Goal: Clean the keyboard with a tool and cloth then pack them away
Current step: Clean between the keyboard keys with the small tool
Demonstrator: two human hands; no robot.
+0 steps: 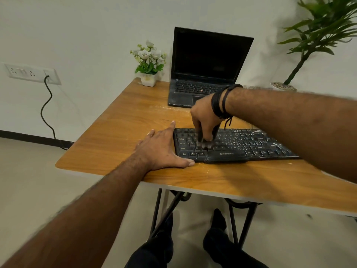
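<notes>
Bare forearms; black cord bracelets [222, 102] circle the right wrist; dark trousers [154, 248].

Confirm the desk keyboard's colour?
Black, white legends; keyboard shows in the head view.

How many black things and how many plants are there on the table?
Black things: 3, the keyboard, the laptop and the cleaning tool in the right hand.
Plants: 1, the flower pot.
Total: 4.
</notes>
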